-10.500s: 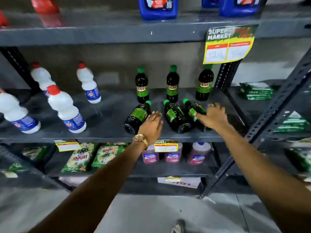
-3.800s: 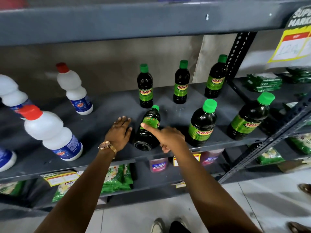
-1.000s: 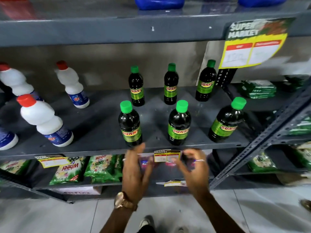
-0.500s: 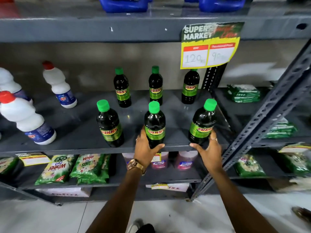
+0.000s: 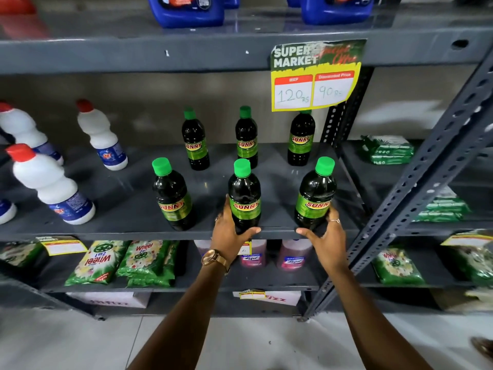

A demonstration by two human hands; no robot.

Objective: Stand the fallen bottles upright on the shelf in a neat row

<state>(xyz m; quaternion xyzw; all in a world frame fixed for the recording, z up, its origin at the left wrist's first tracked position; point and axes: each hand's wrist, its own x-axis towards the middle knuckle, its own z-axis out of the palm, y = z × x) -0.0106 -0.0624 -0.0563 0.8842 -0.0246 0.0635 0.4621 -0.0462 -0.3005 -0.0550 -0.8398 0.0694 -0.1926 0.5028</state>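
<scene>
Three dark Sunny bottles with green caps stand upright in a front row on the grey shelf (image 5: 125, 209): a left one (image 5: 173, 196), a middle one (image 5: 244, 194) and a right one (image 5: 316, 194). Three more stand behind them: back left (image 5: 195, 141), back middle (image 5: 246, 137), back right (image 5: 301, 140). My left hand (image 5: 230, 233) wraps around the base of the middle front bottle. My right hand (image 5: 324, 237) cups the base of the right front bottle, thumb under its front. No bottle lies on its side.
White bottles with red caps (image 5: 53, 185) stand on the shelf's left side. A yellow price sign (image 5: 312, 76) hangs from the shelf above. A slanted metal upright (image 5: 426, 169) crosses at right. Green detergent packs (image 5: 98, 263) and pink bottles (image 5: 293, 255) fill the lower shelf.
Little has moved in the last half second; both hands stay at the bases of the middle and right front bottles. One second ago both hands were below the shelf edge.
</scene>
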